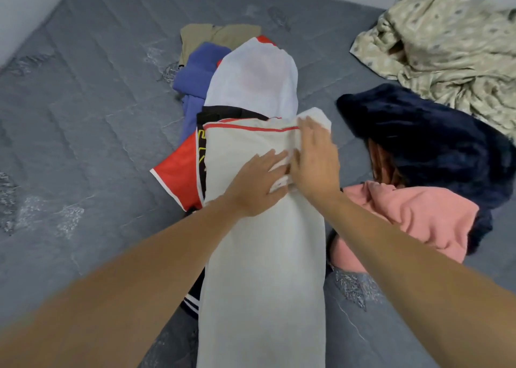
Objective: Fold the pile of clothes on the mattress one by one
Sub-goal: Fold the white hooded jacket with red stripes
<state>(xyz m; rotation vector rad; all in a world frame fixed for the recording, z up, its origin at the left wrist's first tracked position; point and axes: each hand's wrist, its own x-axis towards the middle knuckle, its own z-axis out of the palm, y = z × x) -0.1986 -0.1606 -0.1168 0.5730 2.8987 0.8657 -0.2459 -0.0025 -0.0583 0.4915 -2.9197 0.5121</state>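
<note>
both hands, left hand (258, 184) and right hand (314, 158), are pressing flat and spread on the white garment (262, 256), risking its folded edge slipping open.

garment (262, 256) on mattress (83, 116), pile (418, 158) right

Bedroom at home: bare grey quilted mattress (83, 116), loose clothes (413, 222), crumpled patterned sheet (446, 46).

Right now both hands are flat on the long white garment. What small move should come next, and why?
Probably fold the far end toward the person. The white garment lies as a long narrow strip, and the left hand and right hand press flat near its middle, as if marking a crease line.
</note>
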